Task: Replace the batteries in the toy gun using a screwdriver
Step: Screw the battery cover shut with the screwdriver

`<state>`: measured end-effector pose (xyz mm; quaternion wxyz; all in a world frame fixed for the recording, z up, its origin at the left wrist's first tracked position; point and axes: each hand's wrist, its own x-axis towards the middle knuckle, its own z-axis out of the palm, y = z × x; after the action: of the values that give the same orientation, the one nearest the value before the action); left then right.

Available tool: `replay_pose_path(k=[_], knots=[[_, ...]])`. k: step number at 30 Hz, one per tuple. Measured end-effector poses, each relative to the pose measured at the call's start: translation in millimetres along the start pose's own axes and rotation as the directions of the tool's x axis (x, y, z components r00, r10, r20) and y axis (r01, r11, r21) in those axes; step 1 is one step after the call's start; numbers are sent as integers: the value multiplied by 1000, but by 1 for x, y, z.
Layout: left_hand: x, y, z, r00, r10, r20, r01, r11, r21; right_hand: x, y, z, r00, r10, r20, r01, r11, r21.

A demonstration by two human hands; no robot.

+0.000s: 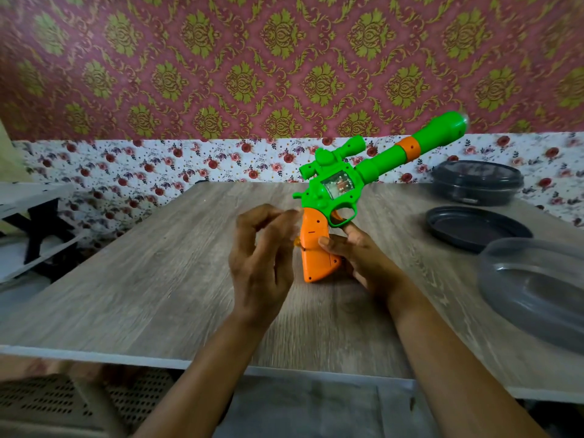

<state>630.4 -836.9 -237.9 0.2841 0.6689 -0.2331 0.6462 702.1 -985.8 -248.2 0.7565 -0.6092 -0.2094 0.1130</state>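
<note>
The toy gun (pixel 339 184) is green with an orange grip (pixel 313 248) and an orange ring on the barrel. It stands upright on the butt of its grip on the wooden table (pixel 126 279), barrel pointing up and to the right. My right hand (pixel 357 251) grips the orange grip from the right, one finger up at the trigger. My left hand (pixel 262 251) is just left of the grip, blurred, fingers curled and pinched together. A small amber piece, apparently the screwdriver handle (pixel 297 241), peeks out between that hand and the grip; the rest is hidden.
On the table's right side stand a dark round lidded container (pixel 477 181), a dark shallow lid (pixel 474 227) and a clear grey bowl (pixel 537 289). A white shelf (pixel 31 197) sits off the table's left. The patterned wall runs behind the table.
</note>
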Motion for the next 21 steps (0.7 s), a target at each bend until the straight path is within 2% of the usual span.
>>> replay_pose_path(k=[6, 13, 17, 21], knots=[[0, 4, 0, 998, -23, 63, 25, 999, -37, 0, 0, -1, 1000, 8, 5, -8, 1000, -10], [0, -2, -1, 1000, -9, 6, 8, 1000, 17, 0, 1, -2, 1000, -5, 14, 5, 1000, 12], [-1, 1, 2, 997, -54, 49, 54, 999, -6, 0, 0, -4, 1000, 17, 17, -16, 1000, -24], [-1, 0, 1, 998, -36, 56, 36, 999, -9, 1, 1, -4, 1000, 24, 6, -23, 999, -24]])
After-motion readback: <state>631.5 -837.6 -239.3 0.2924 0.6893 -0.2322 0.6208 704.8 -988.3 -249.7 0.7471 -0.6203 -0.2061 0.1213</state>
